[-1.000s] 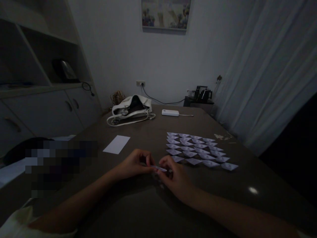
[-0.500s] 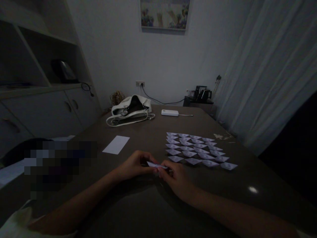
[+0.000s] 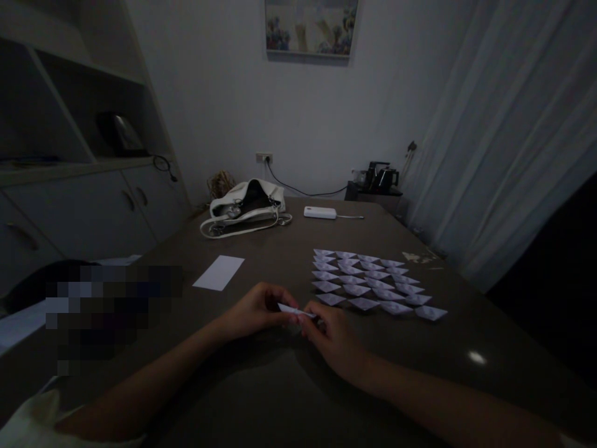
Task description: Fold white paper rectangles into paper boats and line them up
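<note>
- The left hand (image 3: 254, 311) is gripping the folded paper (image 3: 290, 308) at its three o'clock.
- The right hand (image 3: 334, 336) is pinching it at ten o'clock.
- Both are partly hiding its folds.

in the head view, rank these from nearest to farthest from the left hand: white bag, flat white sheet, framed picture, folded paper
1. Folded paper: in the fingers of the left hand
2. Flat white sheet: on the table, ahead and to the left
3. White bag: beyond the sheet
4. Framed picture: high up, at the back
</note>
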A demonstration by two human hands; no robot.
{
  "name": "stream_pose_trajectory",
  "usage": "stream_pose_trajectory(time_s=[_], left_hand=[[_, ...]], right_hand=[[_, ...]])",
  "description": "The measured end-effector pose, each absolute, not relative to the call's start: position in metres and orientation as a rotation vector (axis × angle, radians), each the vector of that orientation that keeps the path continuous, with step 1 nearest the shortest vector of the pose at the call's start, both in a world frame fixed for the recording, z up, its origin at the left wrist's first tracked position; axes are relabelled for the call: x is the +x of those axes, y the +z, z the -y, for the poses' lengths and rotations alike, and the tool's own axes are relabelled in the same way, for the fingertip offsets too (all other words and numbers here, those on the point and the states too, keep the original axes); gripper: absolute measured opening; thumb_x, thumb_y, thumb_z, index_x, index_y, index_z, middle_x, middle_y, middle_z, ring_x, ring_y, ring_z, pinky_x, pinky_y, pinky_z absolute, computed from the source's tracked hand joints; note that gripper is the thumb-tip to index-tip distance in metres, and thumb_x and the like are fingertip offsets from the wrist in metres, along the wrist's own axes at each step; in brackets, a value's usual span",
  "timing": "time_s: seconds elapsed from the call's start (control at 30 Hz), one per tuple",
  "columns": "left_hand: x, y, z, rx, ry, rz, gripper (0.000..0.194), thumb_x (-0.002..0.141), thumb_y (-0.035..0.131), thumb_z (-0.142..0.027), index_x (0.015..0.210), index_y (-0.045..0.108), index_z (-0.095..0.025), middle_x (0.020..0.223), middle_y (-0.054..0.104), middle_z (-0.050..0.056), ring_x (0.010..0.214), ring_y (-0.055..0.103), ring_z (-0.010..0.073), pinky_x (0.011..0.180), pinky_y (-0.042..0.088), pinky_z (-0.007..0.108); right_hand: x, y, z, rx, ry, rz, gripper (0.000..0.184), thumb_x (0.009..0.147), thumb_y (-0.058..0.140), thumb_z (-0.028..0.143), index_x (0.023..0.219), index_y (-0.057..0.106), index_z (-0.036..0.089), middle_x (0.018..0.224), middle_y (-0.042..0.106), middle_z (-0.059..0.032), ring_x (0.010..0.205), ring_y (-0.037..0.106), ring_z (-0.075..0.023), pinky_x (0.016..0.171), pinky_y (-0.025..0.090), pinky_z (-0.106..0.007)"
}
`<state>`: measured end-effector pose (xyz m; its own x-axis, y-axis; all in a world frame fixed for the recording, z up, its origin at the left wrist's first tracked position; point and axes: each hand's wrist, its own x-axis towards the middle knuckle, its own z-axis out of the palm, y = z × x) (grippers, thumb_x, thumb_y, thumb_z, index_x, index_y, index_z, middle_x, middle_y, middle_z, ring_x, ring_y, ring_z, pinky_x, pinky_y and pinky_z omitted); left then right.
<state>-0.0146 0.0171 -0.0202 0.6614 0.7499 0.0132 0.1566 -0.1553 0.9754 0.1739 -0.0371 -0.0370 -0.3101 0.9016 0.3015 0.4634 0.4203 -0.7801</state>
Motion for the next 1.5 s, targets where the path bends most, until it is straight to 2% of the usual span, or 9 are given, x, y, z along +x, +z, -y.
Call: stream_pose_trajectory(time_s=[0.1, 0.23, 0.4, 0.63, 0.9, 1.2, 1.5], left_hand=[[-0.0150, -0.0209, -0.0186, 1.658, 0.574, -0.745, 0.029, 0.075, 0.072, -0.034, 0.092, 0.066, -0.011, 0.078, 0.068, 0.003, 0.060, 0.058, 0.0100, 0.056, 0.044, 0.020], [-0.0165, -0.0213, -0.0202, 1.697, 0.506, -0.777, 0.029, 0.079, 0.066, -0.040, 0.081, 0.066, -0.011, 0.066, 0.066, 0.002, 0.058, 0.058, 0.0106, 0.056, 0.043, 0.020], [-0.0180, -0.0211, -0.0193, 1.717, 0.536, -0.779, 0.027, 0.078, 0.068, -0.039, 0.078, 0.066, -0.012, 0.066, 0.065, 0.001, 0.059, 0.058, 0.0110, 0.057, 0.044, 0.021], [-0.0185, -0.0214, -0.0192, 1.713, 0.547, -0.796, 0.027, 0.077, 0.069, -0.038, 0.075, 0.064, -0.012, 0.065, 0.065, 0.001, 0.060, 0.058, 0.0116, 0.058, 0.044, 0.021], [-0.0173, -0.0226, -0.0190, 1.741, 0.533, -0.780, 0.024, 0.078, 0.069, -0.035, 0.085, 0.066, -0.011, 0.070, 0.065, 0.001, 0.064, 0.058, 0.0116, 0.058, 0.043, 0.020], [-0.0171, -0.0273, -0.0207, 1.700, 0.541, -0.784, 0.024, 0.076, 0.070, -0.033, 0.083, 0.065, -0.011, 0.068, 0.063, 0.000, 0.061, 0.055, 0.0101, 0.054, 0.039, 0.018], [-0.0156, -0.0249, -0.0185, 1.686, 0.533, -0.781, 0.024, 0.077, 0.068, -0.035, 0.081, 0.064, -0.011, 0.069, 0.063, 0.000, 0.063, 0.057, 0.0117, 0.059, 0.043, 0.021]], right_hand=[[0.1738, -0.0379, 0.0359, -1.156, 0.759, 1.899, 0.025, 0.091, 0.048, 0.032, 0.073, 0.056, 0.017, 0.061, 0.052, 0.0016, 0.055, 0.046, -0.0114, 0.050, 0.030, -0.023], [0.1748, -0.0400, 0.0339, -1.164, 0.789, 1.855, 0.027, 0.091, 0.047, 0.033, 0.071, 0.054, 0.017, 0.059, 0.049, 0.0024, 0.053, 0.044, -0.0111, 0.048, 0.030, -0.022], [0.1747, -0.0417, 0.0325, -1.165, 0.780, 1.836, 0.026, 0.089, 0.049, 0.034, 0.070, 0.053, 0.017, 0.059, 0.049, 0.0024, 0.054, 0.045, -0.0113, 0.049, 0.032, -0.022], [0.1742, -0.0382, 0.0323, -1.168, 0.891, 1.811, 0.018, 0.086, 0.055, 0.029, 0.077, 0.062, 0.015, 0.065, 0.056, -0.0002, 0.058, 0.052, -0.0125, 0.052, 0.037, -0.022], [0.1740, -0.0369, 0.0326, -1.167, 0.817, 1.832, 0.018, 0.084, 0.057, 0.027, 0.070, 0.059, 0.016, 0.061, 0.052, 0.0015, 0.057, 0.048, -0.0117, 0.051, 0.034, -0.022], [0.1753, -0.0395, 0.0303, -1.147, 0.771, 1.849, 0.020, 0.082, 0.059, 0.026, 0.065, 0.057, 0.015, 0.058, 0.049, 0.0029, 0.056, 0.046, -0.0106, 0.050, 0.030, -0.021], [0.1745, -0.0379, 0.0303, -1.159, 0.771, 1.832, 0.017, 0.081, 0.059, 0.024, 0.067, 0.058, 0.015, 0.058, 0.049, 0.0031, 0.055, 0.046, -0.0103, 0.050, 0.030, -0.021]])
